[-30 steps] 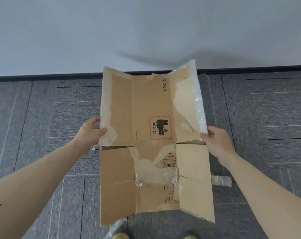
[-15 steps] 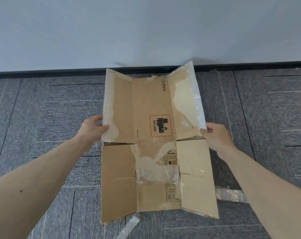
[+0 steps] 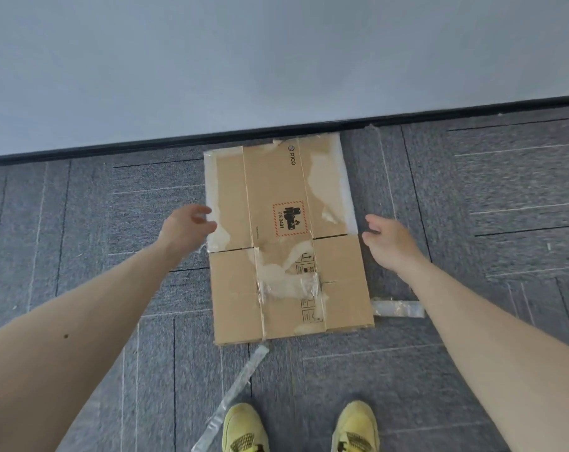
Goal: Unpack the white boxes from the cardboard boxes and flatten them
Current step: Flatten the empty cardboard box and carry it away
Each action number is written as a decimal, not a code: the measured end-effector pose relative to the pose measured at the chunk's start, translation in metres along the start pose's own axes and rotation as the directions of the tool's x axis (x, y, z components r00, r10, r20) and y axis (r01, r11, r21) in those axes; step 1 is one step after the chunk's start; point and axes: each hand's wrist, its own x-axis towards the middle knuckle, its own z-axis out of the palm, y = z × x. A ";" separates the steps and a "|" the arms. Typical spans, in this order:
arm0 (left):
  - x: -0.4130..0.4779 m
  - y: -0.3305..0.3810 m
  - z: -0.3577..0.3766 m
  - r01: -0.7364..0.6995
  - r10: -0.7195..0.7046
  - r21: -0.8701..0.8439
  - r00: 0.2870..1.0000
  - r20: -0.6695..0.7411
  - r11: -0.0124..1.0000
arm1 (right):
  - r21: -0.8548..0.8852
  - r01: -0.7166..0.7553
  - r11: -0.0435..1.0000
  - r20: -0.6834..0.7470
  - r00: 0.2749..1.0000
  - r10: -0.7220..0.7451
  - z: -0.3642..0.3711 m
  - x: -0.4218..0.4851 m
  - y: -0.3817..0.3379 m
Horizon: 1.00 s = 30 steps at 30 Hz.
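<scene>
Down on the carpet (image 3: 472,190), the flattened cardboard box (image 3: 283,243) lies printed side up, its far end close to the black skirting (image 3: 113,148). The left hand (image 3: 187,228) hovers at the box's left edge, fingers loosely spread, holding nothing. The right hand (image 3: 390,243) hangs just beside the right edge, likewise slack and empty. One tape strip (image 3: 234,393) lies at the box's near edge, another (image 3: 397,308) by its near right corner.
</scene>
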 end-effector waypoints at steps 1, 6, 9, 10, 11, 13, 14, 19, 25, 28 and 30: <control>-0.020 0.016 -0.008 -0.029 0.029 0.014 1.000 0.004 0.999 | -0.018 0.012 1.000 0.006 1.000 -0.011 -0.012 -0.019 -0.009; -0.127 0.113 -0.054 -0.193 0.186 0.117 0.980 0.068 0.974 | -0.033 0.084 0.996 -0.012 0.996 -0.084 -0.084 -0.123 -0.059; -0.198 0.177 -0.077 -0.328 0.313 0.172 0.944 0.109 0.929 | -0.061 0.142 0.988 -0.104 0.984 -0.148 -0.136 -0.193 -0.087; -0.222 0.199 -0.083 -0.379 0.360 0.189 0.924 0.125 0.906 | -0.086 0.159 0.983 -0.135 0.976 -0.170 -0.155 -0.217 -0.095; -0.245 0.219 -0.089 -0.430 0.407 0.212 0.902 0.145 0.877 | -0.112 0.174 0.978 -0.162 0.968 -0.190 -0.172 -0.240 -0.101; -0.289 0.258 -0.097 -0.516 0.484 0.245 0.856 0.180 0.821 | -0.144 0.178 0.974 -0.210 0.956 -0.205 -0.208 -0.286 -0.107; -0.310 0.276 -0.099 -0.548 0.512 0.257 0.836 0.195 0.796 | -0.150 0.172 0.974 -0.234 0.951 -0.204 -0.225 -0.309 -0.108; -0.419 0.353 -0.099 -0.735 0.669 0.281 0.678 0.304 0.617 | -0.168 0.089 0.982 -0.366 0.919 -0.146 -0.298 -0.425 -0.090; -0.554 0.425 -0.086 -0.907 0.772 0.246 0.421 0.477 0.342 | -0.120 -0.080 0.990 -0.579 0.815 -0.004 -0.363 -0.587 -0.052; -0.622 0.449 -0.072 -0.969 0.821 0.180 0.240 0.518 0.170 | -0.111 -0.170 0.979 -0.658 0.751 0.056 -0.383 -0.669 -0.032; -0.672 0.459 -0.060 -0.991 0.829 0.112 0.125 0.545 0.076 | -0.093 -0.233 0.968 -0.706 0.701 0.101 -0.390 -0.727 -0.019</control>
